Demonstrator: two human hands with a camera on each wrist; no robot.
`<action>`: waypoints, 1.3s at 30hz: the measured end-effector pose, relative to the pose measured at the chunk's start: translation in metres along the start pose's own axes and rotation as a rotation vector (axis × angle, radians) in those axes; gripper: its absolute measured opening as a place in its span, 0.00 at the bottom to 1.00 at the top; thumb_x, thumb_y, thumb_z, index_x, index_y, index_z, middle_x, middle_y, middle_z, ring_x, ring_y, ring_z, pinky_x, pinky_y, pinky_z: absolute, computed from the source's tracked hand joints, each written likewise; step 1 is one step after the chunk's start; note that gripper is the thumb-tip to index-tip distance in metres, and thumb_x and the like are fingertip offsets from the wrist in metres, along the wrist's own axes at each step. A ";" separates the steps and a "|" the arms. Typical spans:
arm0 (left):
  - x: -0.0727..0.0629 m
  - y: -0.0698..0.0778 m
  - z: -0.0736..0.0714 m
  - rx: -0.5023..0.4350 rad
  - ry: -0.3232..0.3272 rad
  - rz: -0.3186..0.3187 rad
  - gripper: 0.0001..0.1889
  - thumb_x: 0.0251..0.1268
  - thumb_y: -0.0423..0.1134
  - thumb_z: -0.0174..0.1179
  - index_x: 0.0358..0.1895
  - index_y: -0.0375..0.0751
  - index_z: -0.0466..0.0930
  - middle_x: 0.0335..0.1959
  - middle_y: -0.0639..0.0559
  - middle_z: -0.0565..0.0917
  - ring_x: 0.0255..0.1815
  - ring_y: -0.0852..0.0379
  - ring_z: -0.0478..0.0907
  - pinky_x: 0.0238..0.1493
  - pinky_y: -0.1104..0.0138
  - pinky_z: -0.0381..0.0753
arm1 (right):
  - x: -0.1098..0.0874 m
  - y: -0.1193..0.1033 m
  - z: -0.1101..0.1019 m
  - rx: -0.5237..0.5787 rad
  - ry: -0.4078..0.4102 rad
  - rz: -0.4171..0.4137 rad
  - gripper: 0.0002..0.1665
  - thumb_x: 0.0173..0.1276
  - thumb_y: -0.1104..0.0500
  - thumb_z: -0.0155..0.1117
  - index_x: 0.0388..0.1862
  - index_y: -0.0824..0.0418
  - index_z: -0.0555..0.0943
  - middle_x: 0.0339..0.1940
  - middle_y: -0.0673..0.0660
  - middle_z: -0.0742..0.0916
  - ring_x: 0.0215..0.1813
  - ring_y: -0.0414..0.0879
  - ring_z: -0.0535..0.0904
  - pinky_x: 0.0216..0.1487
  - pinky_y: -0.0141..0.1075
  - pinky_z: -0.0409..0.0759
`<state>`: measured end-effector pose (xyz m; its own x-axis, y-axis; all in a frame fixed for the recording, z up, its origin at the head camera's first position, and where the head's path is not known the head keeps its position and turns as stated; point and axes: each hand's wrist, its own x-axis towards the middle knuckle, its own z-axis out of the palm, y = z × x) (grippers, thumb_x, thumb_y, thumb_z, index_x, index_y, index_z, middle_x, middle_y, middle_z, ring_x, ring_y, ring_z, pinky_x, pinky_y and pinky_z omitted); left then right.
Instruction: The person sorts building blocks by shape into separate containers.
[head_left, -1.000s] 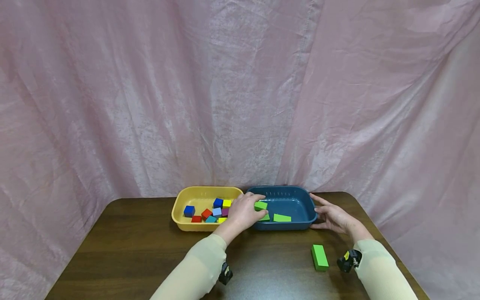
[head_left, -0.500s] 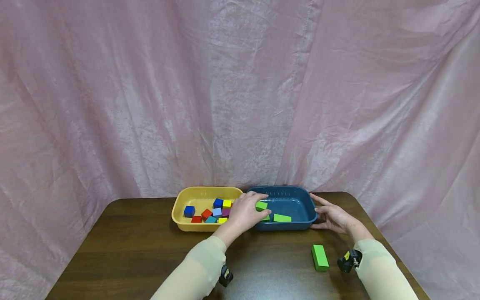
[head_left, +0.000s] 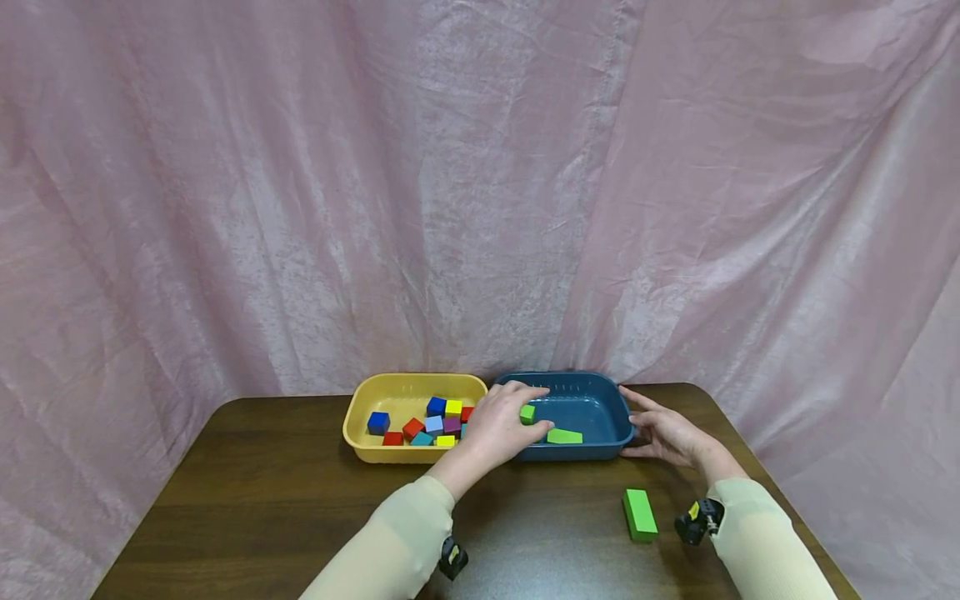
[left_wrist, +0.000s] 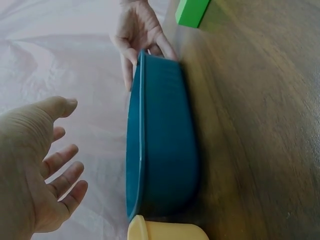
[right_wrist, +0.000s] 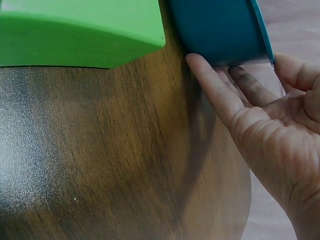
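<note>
My left hand (head_left: 504,419) hovers over the left end of the blue tray (head_left: 536,452), fingers and thumb spread and nothing between them. In the left wrist view that hand (left_wrist: 37,165) is beside the tray wall (left_wrist: 167,135), its palm bare. A green block (head_left: 527,414) shows inside the tray between thumb and fingers, and another green block (head_left: 565,436) lies to its right. My right hand (head_left: 667,435) rests against the tray's right end, fingers extended along the outside wall and rim. In the right wrist view the fingertips (right_wrist: 197,62) touch the tray (right_wrist: 220,30).
A yellow tray (head_left: 360,450) with several coloured cubes stands against the blue tray's left end. One long green block (head_left: 640,515) lies on the brown table (head_left: 555,517) near my right wrist. A pink curtain (head_left: 480,208) hangs behind the table.
My left hand has shifted slightly right over the blue tray, covering more of the green blocks and uncovering some cubes in the yellow tray. The right hand stays in place.
</note>
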<state>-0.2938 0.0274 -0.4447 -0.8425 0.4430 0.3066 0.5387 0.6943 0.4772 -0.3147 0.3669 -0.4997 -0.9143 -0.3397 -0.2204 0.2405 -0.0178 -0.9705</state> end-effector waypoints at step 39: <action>-0.028 0.049 0.041 0.085 -0.166 0.269 0.29 0.65 0.63 0.65 0.69 0.65 0.78 0.62 0.61 0.80 0.62 0.59 0.74 0.60 0.64 0.77 | 0.002 0.000 -0.002 -0.032 -0.001 0.005 0.40 0.85 0.62 0.39 0.87 0.48 0.37 0.80 0.75 0.57 0.75 0.69 0.62 0.64 0.64 0.74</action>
<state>-0.2442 0.0720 -0.4639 -0.6625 0.6985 0.2706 0.7458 0.5815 0.3250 -0.3172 0.3679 -0.5000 -0.9130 -0.3403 -0.2251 0.2346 0.0137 -0.9720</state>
